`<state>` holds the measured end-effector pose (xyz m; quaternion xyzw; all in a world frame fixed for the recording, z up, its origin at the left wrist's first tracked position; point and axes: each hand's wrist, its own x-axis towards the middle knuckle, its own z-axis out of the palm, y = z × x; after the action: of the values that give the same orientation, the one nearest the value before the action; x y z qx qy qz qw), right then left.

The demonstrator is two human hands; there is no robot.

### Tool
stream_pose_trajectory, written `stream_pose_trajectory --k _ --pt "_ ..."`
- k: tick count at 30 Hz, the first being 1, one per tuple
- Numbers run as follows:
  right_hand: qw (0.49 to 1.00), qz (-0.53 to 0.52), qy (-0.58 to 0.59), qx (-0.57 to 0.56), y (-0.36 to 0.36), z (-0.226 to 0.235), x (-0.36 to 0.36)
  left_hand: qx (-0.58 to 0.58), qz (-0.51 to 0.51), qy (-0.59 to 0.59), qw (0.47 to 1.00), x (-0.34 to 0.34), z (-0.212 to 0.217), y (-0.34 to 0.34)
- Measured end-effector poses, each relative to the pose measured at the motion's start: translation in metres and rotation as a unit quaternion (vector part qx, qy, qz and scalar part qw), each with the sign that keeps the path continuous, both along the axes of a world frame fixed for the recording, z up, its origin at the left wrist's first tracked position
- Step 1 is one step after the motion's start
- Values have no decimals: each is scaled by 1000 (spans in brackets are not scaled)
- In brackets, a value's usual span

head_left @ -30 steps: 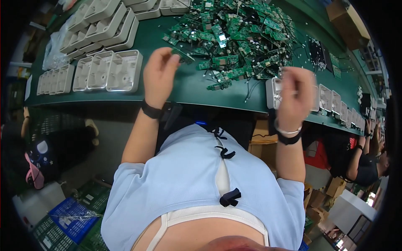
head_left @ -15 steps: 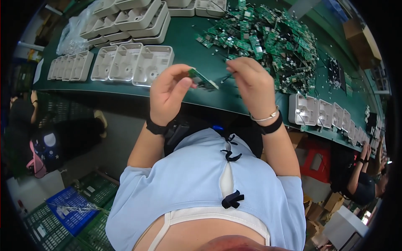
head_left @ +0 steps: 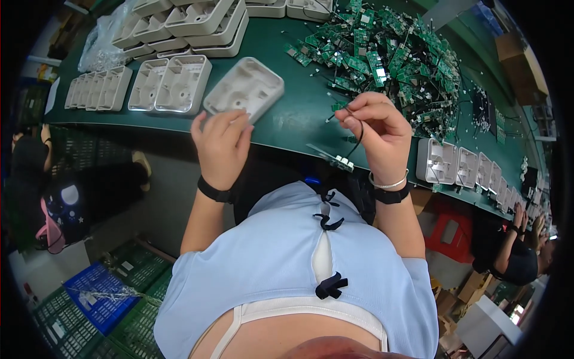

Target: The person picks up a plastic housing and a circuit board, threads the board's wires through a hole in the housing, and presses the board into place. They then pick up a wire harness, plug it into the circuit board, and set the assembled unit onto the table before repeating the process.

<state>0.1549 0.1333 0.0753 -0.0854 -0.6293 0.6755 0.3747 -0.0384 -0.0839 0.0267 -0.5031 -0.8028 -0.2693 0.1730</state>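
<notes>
right hand (head_left: 376, 134) pinches a thin black wire (head_left: 357, 134) above the desk's near edge, small board (head_left: 330, 157) dangling. left hand (head_left: 222, 143) curled, holding nothing visible, beside white housing (head_left: 244, 88). risk: the dangling board may snag on the edge and strain the wire.

Two hands (head_left: 221, 146), one heap of green circuit boards (head_left: 388, 54).
</notes>
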Motion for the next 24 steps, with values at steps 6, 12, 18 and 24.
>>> stream_pose_trajectory --k 6,12,18,24 --pt "998 41 -33 -24 -10 -15 -3 -7 -105 -28 994 19 -4 -2" --pt "991 -10 -127 31 -20 -20 -15 83 -41 -131 987 12 1 8" --pt "979 -32 -156 126 -32 -25 -31 -7 -79 -214 974 2 12 11" --pt "968 -51 -154 189 -33 -28 -38 20 -128 -164 978 2 15 18"
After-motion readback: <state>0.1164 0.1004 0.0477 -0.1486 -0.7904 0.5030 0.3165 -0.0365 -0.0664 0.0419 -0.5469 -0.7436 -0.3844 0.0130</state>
